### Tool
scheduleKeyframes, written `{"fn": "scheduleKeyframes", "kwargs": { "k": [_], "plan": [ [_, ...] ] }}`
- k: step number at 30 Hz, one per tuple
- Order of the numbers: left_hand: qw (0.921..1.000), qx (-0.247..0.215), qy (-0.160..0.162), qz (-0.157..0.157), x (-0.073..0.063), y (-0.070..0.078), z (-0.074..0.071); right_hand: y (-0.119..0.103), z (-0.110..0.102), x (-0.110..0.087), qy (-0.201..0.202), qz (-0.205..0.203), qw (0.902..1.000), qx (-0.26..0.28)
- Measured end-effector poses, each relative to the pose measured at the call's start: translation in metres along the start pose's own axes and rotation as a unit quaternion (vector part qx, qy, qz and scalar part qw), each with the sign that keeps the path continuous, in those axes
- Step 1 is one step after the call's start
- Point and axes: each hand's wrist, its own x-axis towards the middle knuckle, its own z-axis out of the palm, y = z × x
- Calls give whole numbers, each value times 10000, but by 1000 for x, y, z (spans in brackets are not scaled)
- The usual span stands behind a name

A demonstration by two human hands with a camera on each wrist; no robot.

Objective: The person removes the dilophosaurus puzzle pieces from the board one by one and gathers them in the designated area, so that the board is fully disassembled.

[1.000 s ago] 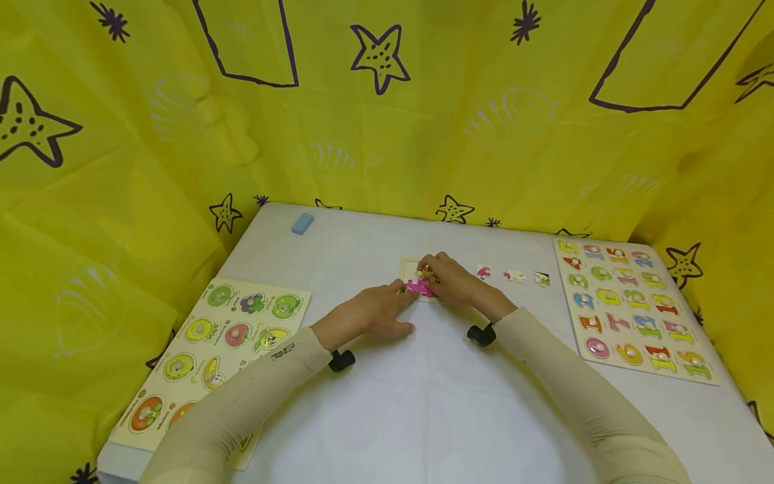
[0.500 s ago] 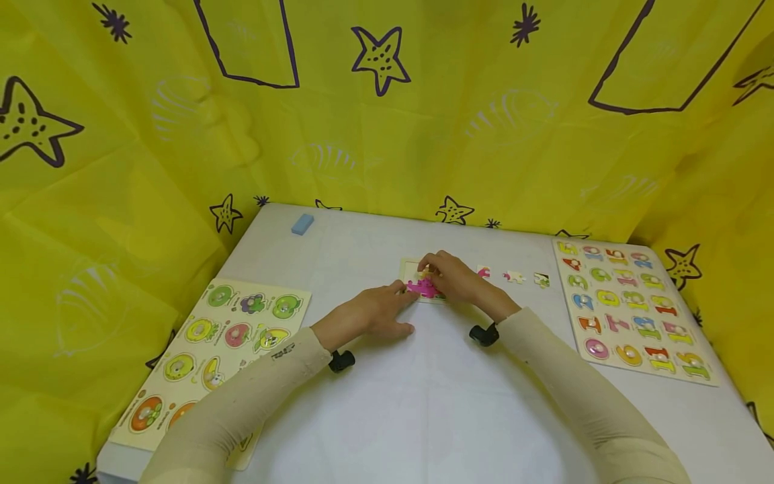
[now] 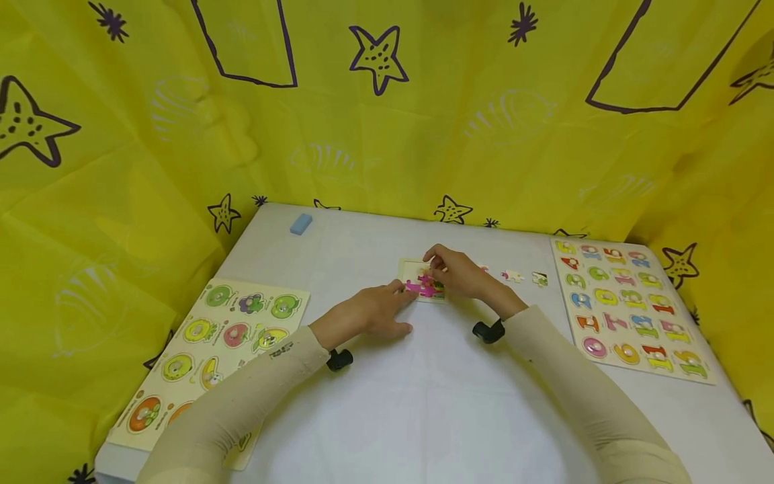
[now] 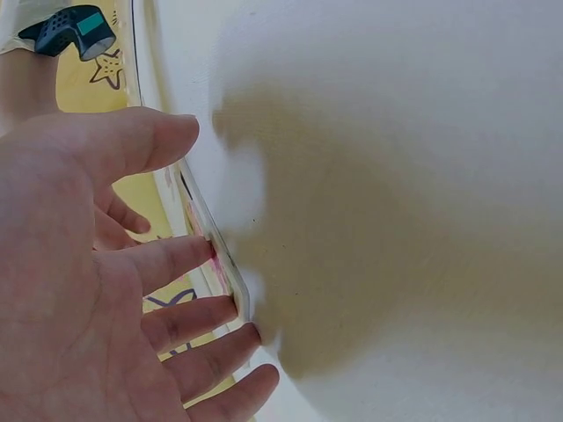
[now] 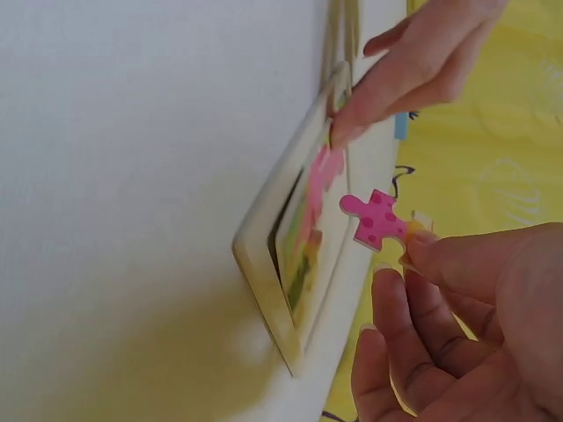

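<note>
A small framed jigsaw board (image 3: 413,260) lies flat at the middle of the table, several pink and green pieces (image 5: 315,186) fitted along its near side. My left hand (image 3: 379,312) rests at its left edge with fingers fairly straight; in the left wrist view the fingertips (image 4: 202,251) touch the frame. Above the board's right part is my right hand (image 3: 461,273). Between thumb and fingers it pinches a pink dotted jigsaw piece (image 5: 376,218) with a yellow end, tilted and apart from the board. The fingers partly hide that end.
Loose jigsaw pieces (image 3: 512,275) lie right of the board, one partly behind my right hand. A number puzzle board (image 3: 631,302) sits at the right, a fruit puzzle board (image 3: 242,306) at the left. A blue block (image 3: 301,224) is at the back left. Yellow curtains surround the table.
My right hand has lifted slightly and shifted right with the piece, uncovering more of the fitted pink pieces. My left hand has stayed at the board's edge.
</note>
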Motion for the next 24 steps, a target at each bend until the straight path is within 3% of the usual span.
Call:
{"fn": "scheduleKeyframes", "kwargs": {
  "k": [7,16,20,24],
  "plan": [
    [10000,-57,-1,-4,0,0,0,9,-22,-15,257,350,9990,79],
    [9999,-105,75,13,-2,0,1,43,-54,-49,566,659,9962,43],
    [9999,-72,96,45,-4,1,0,56,-71,-69,420,789,9958,218],
    [9999,-55,77,39,-4,1,1,64,-86,-88,22,1005,9946,245]
  ]
}}
